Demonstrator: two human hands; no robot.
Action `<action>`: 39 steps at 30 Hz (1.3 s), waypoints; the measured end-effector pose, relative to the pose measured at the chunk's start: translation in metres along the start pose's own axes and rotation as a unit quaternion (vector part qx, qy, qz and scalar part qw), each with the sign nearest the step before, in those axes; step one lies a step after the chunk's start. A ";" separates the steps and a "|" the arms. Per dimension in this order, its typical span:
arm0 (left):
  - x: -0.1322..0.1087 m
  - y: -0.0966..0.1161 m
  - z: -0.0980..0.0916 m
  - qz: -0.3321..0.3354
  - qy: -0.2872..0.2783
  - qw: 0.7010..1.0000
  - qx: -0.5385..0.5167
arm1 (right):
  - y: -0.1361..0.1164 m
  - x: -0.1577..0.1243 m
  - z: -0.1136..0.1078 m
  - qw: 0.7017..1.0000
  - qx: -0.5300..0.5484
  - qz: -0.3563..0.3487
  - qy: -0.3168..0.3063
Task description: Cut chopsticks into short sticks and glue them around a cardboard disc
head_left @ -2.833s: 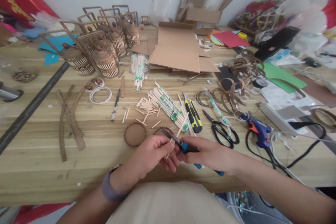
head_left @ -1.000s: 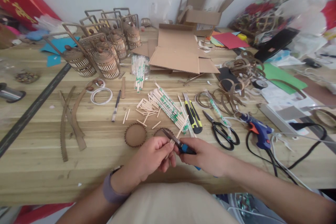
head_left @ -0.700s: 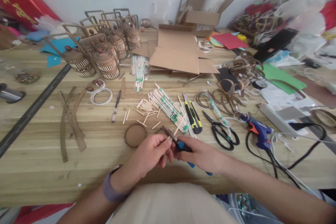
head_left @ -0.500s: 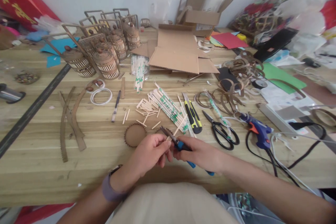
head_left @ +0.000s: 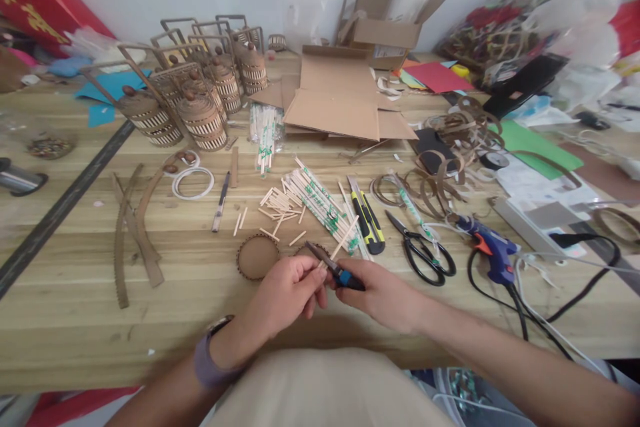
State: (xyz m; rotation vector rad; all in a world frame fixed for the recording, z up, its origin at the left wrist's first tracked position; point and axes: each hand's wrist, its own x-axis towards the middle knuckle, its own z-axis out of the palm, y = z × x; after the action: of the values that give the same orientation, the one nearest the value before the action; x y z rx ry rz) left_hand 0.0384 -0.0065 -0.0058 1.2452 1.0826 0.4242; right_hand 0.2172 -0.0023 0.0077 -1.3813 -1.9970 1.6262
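My left hand (head_left: 290,288) is closed, pinching a thin wooden chopstick (head_left: 347,235) that slants up to the right. Wrapped around the blue-and-black handles of a pair of long-nose pliers (head_left: 320,253) is my right hand (head_left: 384,295). The pliers' jaws point up-left and cross the chopstick just above my left fingertips; whether they bite it I cannot tell. Beyond the hands lie short cut stick pieces (head_left: 281,203) and paper-wrapped chopsticks (head_left: 323,203). A round cardboard disc with a notched rim (head_left: 257,257) rests by my left hand, and a second disc is partly hidden behind the pliers.
On the right are a yellow-black utility knife (head_left: 367,217), black scissors (head_left: 425,257) and a blue glue gun (head_left: 493,250) with cords. Brown strips (head_left: 137,233) and a craft knife (head_left: 221,203) lie left. Several woven lanterns (head_left: 203,117) and flat cardboard (head_left: 333,110) stand behind.
My right hand has squeezed the pliers' handles together; their blue ends, spread below the palm before, are now hidden in the grip. The left hand and chopstick have barely moved.
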 end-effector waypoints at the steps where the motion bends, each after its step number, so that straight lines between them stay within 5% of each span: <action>1: -0.001 0.001 0.000 0.002 0.004 1.000 0.001 | 0.000 0.000 -0.001 1.000 -0.008 -0.002 -0.005; 7: -0.008 0.003 -0.020 0.013 0.044 0.999 0.015 | 0.003 -0.011 -0.016 0.996 -0.090 0.012 0.000; 10: -0.009 0.000 -0.028 0.000 0.060 0.998 0.029 | 0.000 -0.020 -0.020 0.985 -0.143 0.000 0.100; 13: -0.007 -0.001 -0.025 0.009 0.055 0.994 0.097 | -0.005 -0.019 -0.017 0.942 -0.213 -0.113 0.234; 16: -0.006 0.002 -0.016 0.040 0.086 0.970 0.224 | -0.005 -0.006 -0.009 0.895 -0.289 -0.195 0.278; 24: -0.002 -0.001 -0.006 0.056 0.161 0.873 0.457 | 0.005 0.019 0.016 0.878 -0.392 -0.036 0.270; 30: 0.002 0.008 -0.004 -0.006 0.115 0.865 0.488 | 0.002 0.021 0.019 0.886 -0.386 0.038 0.253; 39: 0.007 0.000 0.001 -0.013 0.142 0.867 0.478 | -0.004 0.032 0.027 0.868 -0.428 0.061 0.245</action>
State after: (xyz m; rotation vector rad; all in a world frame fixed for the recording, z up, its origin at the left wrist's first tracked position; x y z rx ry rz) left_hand 0.0428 -0.0020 -0.0088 2.0741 1.6531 0.0109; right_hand 0.1798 0.0045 -0.0106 -1.9518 -2.3805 0.2492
